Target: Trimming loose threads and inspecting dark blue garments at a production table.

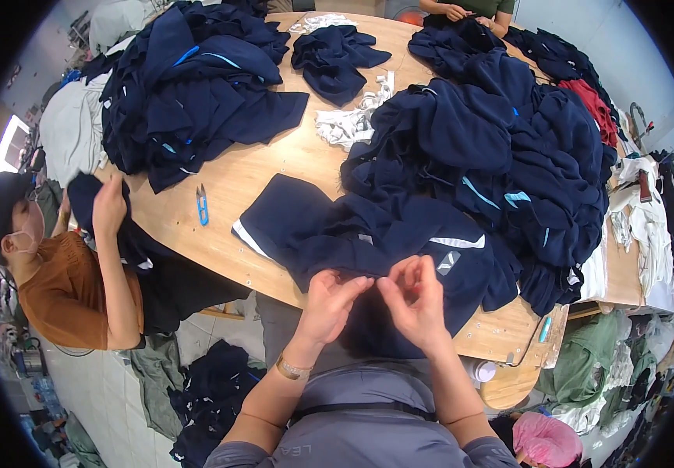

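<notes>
A dark navy garment [298,207] with white trim and a small grey patch lies spread at the table's near edge, partly hanging over it. My left hand [332,303] is closed in a pinch on its edge, thumb and fingertips together. Close beside it, almost touching, my right hand [415,300] also pinches with thumb and index finger; what is between those fingertips is too small to make out. Blue-handled thread snips [202,206] lie on the wood to the left of the garment.
Big heaps of navy garments stand at the back left [196,86] and right [477,148] of the wooden table [274,168]. White scraps [344,126] lie between them. A person in a brown top [68,292] handles navy cloth at left; another person's hands [455,12] work at the far side.
</notes>
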Demonstrator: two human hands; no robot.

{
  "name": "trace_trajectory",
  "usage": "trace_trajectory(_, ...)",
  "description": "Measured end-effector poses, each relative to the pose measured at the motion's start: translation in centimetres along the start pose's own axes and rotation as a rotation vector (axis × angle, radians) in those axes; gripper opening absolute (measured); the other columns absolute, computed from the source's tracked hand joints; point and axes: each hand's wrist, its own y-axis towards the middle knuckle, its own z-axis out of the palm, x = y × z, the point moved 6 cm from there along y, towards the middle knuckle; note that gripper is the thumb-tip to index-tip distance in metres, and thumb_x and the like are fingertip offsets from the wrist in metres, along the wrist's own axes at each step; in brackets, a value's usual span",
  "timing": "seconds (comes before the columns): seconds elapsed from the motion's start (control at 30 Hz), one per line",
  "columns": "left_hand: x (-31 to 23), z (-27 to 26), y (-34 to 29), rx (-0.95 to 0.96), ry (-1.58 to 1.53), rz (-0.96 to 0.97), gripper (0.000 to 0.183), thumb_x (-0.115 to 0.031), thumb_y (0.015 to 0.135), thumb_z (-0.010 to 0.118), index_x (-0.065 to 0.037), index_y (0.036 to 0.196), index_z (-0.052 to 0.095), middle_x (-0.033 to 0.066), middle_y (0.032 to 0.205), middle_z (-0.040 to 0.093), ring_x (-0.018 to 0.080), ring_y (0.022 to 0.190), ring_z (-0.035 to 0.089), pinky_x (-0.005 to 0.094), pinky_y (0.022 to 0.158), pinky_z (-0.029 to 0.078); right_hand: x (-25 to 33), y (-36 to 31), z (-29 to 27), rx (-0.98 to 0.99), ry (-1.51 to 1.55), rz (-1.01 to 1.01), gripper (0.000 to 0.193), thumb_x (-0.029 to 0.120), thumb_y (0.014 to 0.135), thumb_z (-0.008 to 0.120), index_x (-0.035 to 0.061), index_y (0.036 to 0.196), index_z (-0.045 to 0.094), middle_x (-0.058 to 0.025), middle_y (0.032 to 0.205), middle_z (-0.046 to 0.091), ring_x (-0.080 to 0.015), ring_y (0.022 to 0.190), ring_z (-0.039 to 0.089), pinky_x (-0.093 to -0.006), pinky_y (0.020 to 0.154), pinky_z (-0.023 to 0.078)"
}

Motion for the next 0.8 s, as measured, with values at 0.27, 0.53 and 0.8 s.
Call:
trace_trajectory(0.27,-0.3,-0.1,-0.6,0.058,-0.025,-0.099,0.034,0.009,0.08,0.059,0.004,0.112,0.049,0.0097,0.108,0.055,0.0151,0.098,0.055,0.0278,0.087,0.045,-0.8,-0.5,-2.6,0.086,-0.355,0.035,0.032,0.026,0.08,0.067,0.0026,0.081,0.046,-0.0091,0.061,0.049,-0.024,0.049,0.05,-0.0302,0.048,0.039)
trace_trajectory(0.53,-0.8,0.3,-0.8,0.124,-0.046,-0.166,0.042,0.01,0.078,0.06,0.005,0.116,0.045,0.011,0.111,0.052,0.0171,0.102,0.053,0.0287,0.088,0.046,0.4,-0.9,-1.5,0.193,-0.694,-0.202,0.029,0.028,0.074,0.07,0.0062,0.071,0.051,-0.0066,0.059,0.052,-0.0243,0.049,0.054,-0.0316,0.045,0.039)
trace_trajectory(0.8,-0.5,0.6,-0.8,0.138,-0.024,-0.174,0.042,0.008,0.078,0.062,0.004,0.116,0.044,0.0101,0.109,0.052,0.0162,0.1,0.054,0.0267,0.086,0.046,1.0,-0.5,-0.5,0.258,-0.869,-0.327,0.028,0.029,0.07,0.071,0.0104,0.071,0.051,-0.0035,0.06,0.05,-0.0219,0.049,0.052,-0.0312,0.046,0.039)
